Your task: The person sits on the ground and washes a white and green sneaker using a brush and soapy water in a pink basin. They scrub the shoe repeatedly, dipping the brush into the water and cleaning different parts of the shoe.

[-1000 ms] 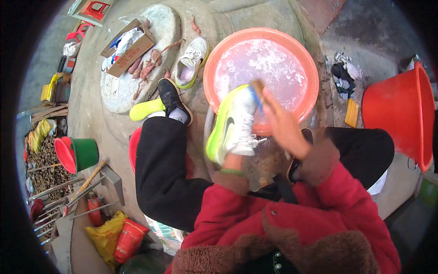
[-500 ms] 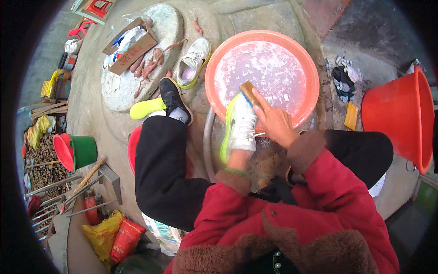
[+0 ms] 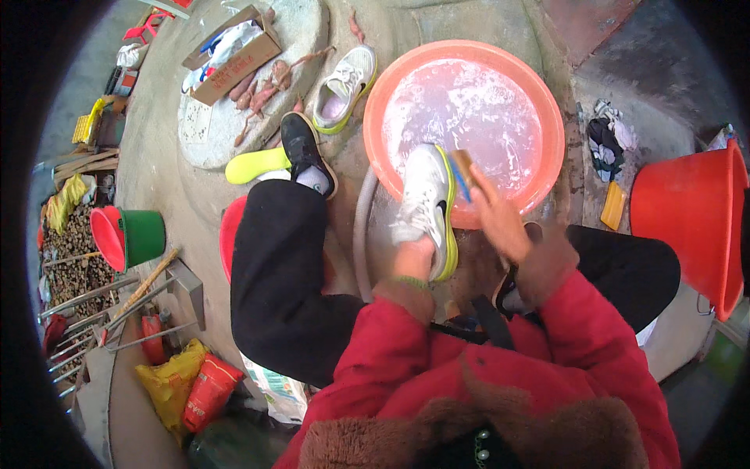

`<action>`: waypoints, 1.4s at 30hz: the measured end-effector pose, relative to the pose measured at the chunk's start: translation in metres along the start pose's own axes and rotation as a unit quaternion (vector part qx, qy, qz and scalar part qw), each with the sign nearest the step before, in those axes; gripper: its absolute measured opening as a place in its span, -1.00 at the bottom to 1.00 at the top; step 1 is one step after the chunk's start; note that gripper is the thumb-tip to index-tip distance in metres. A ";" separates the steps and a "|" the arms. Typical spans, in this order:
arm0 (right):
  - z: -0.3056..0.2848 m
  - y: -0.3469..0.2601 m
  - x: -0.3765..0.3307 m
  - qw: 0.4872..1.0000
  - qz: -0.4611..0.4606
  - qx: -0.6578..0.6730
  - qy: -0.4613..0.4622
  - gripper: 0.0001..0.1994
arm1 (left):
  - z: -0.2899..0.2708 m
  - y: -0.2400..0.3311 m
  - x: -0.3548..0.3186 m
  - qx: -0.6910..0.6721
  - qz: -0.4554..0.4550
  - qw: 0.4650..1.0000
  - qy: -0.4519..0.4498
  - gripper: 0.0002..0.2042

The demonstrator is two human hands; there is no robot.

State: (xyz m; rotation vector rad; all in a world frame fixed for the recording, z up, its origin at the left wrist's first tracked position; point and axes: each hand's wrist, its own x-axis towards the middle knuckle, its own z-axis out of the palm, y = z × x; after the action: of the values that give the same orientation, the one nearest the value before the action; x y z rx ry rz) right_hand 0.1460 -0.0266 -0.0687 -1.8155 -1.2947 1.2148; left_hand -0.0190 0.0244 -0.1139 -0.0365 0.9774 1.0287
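My left hand (image 3: 416,253) is pushed into a white sneaker (image 3: 424,184) with a yellow-green sole and a dark side mark, holding it up; its fingers are hidden inside. The toe overlaps the near rim of an orange basin (image 3: 554,148) of sudsy water. In my right hand (image 3: 504,225) is a scrub brush (image 3: 462,170) with a wooden back and blue bristles. The bristles face the sneaker's sole edge, close beside it; whether they touch is unclear. The matching sneaker (image 3: 344,87) stands on the ground left of the basin, near a bright yellow insole (image 3: 258,165).
A grey hose (image 3: 365,227) runs by the basin. At right are a large red tub (image 3: 683,211), a yellow soap bar (image 3: 613,205) and bunched cloths (image 3: 607,144). A cardboard box (image 3: 238,69) and sweet potatoes (image 3: 266,90) lie on a round stone slab (image 3: 207,148). Green and red buckets (image 3: 142,236) stand left.
The sneaker has turned, so its sole edge now faces right toward the brush. My right hand and the brush have moved right, from the toe's top to the sole side.
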 end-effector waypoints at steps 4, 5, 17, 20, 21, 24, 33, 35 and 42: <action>0.009 -0.046 -0.024 0.988 -0.104 -0.100 -0.064 -0.48 | 0.027 0.000 -0.008 0.002 -0.003 1.000 -0.016 -0.68; 0.007 -0.055 -0.019 0.988 -0.076 -0.128 -0.046 -0.48 | 0.031 -0.003 -0.010 0.008 -0.004 1.000 -0.026 -0.68; 0.005 -0.070 -0.004 0.979 -0.051 -0.198 0.022 -0.49 | 0.030 0.002 -0.018 -0.074 -0.054 0.992 -0.085 -0.71; 0.006 -0.066 -0.011 0.975 -0.012 -0.207 -0.078 -0.47 | 0.030 0.006 -0.012 -0.004 0.012 0.999 -0.050 -0.70; 0.011 -0.056 -0.016 0.973 -0.151 -0.172 -0.026 -0.43 | 0.029 0.007 -0.012 0.000 0.018 0.999 -0.050 -0.70; 0.017 -0.048 -0.022 0.960 -0.206 -0.188 0.035 -0.42 | 0.031 0.009 -0.013 -0.019 0.005 0.999 -0.035 -0.69; 0.004 0.050 0.102 0.975 0.039 -0.199 0.090 -0.48 | 0.032 0.017 -0.021 -0.018 0.011 1.000 -0.008 -0.65; -0.003 0.068 0.107 0.968 0.078 -0.232 0.045 -0.49 | 0.029 0.020 -0.017 -0.015 0.008 1.000 0.004 -0.64; -0.003 -0.016 -0.027 0.989 -0.141 -0.023 -0.038 -0.50 | 0.031 0.020 -0.014 -0.012 -0.009 1.000 0.013 -0.58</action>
State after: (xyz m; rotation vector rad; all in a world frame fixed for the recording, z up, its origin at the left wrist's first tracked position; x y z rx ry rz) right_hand 0.1399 -0.0459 -0.0448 -1.5642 -1.5726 1.1142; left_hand -0.0150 0.0396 -0.0778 -0.0779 0.9867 1.0258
